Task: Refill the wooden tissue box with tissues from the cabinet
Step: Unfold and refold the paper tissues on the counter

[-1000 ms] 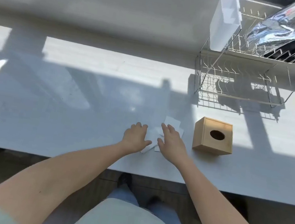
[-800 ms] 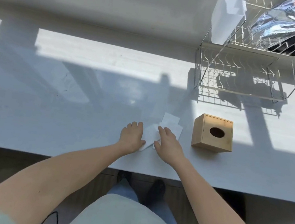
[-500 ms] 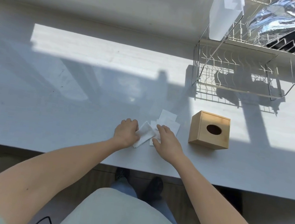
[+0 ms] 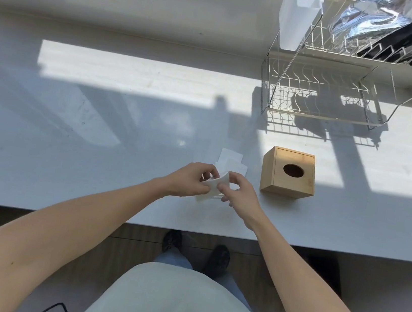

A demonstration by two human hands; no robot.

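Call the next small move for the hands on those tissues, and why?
Probably lift the tissues pinched between left hand and right hand and carry them right, toward the wooden tissue box. Its oval opening looks dark and empty, and the box sits apart from the hands; more sheets lie flat on the counter.

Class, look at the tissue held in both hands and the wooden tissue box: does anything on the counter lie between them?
Nothing visible does. The tissue, pinched by the left hand and right hand, has bare counter between it and the wooden tissue box. The loose tissues lie behind.
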